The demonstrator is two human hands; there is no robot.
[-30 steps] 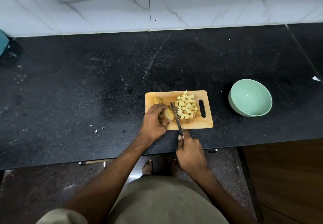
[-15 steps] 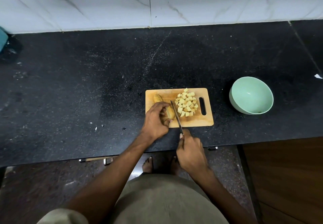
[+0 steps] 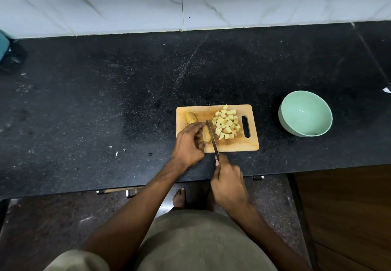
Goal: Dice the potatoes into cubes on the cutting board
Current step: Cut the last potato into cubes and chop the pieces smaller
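Meanwhile, left hand (image 3: 189,143) fingers pinch the potato (image 3: 206,134) on the board (image 3: 232,147); right hand (image 3: 229,183) grips the knife (image 3: 212,138), best kept vertical, clear of fingertips.

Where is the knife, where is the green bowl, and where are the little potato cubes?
knife (image 3: 212,138), head view, on the middle of the blade.
green bowl (image 3: 304,112), head view, on its inside wall.
potato cubes (image 3: 226,122), head view, on the middle of the pile.

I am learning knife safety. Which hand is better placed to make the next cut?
Right: the right hand grips the knife, its blade beside the potato piece held by the left hand.
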